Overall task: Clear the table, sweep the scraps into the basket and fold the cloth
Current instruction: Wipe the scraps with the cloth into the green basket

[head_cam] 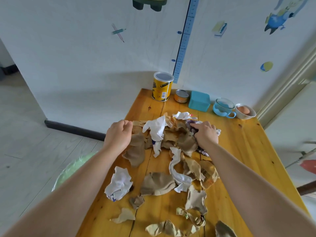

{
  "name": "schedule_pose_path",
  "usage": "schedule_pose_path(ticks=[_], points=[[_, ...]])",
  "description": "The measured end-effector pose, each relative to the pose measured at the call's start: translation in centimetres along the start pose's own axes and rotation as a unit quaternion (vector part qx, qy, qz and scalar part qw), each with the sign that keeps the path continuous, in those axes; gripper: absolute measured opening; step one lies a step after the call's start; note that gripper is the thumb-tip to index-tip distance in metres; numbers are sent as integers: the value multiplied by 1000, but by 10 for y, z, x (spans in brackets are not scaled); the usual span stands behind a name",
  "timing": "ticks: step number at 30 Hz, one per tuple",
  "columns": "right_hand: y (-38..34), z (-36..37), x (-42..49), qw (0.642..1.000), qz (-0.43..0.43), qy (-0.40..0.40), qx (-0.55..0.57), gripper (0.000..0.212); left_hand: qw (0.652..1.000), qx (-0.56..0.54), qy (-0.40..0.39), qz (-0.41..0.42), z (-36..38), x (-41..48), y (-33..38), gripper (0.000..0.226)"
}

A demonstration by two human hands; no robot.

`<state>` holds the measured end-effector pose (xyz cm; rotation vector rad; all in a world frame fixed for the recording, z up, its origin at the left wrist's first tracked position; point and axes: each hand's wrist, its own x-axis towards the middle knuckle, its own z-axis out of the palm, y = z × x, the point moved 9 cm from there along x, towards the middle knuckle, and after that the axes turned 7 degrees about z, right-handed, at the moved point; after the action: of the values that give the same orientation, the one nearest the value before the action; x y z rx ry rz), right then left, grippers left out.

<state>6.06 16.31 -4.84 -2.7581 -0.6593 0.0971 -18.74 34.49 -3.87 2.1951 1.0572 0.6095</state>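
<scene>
Torn brown and white paper scraps lie heaped in the middle of the wooden table, and more scraps are strewn toward the near edge. My left hand has its fingers curled and pinches a brown scrap at the heap's left side. My right hand lies on the heap's right side, fingers curled into a purple patterned cloth that is partly buried under the scraps. A pale green basket with a plastic liner stands on the floor left of the table, half hidden by my left forearm.
Along the far edge by the wall stand a yellow can, a small tin, a teal box, a blue glass cup and a white bowl holding an egg. A door frame rises at right.
</scene>
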Motion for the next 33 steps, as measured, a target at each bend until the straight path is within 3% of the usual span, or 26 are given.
schedule_pose_path(ticks=[5,12,18,22,28,33], points=[[-16,7,0,1000,-27,-11,-11,57,998,-39,-22,-41,5,3,-12,50],[-11,2,2,999,-34,9,36,55,997,-51,-37,-34,12,4,-8,50],[39,-38,17,968,118,114,189,40,998,-52,-30,-24,10,7,-12,48],[40,-26,36,954,184,74,226,49,997,-66,-23,-28,10,12,-15,44],[-17,-5,55,994,45,28,95,47,998,-54,-23,14,13,19,-6,38],[-26,-6,51,994,-5,25,107,49,999,-15,-42,24,19,19,-9,39]])
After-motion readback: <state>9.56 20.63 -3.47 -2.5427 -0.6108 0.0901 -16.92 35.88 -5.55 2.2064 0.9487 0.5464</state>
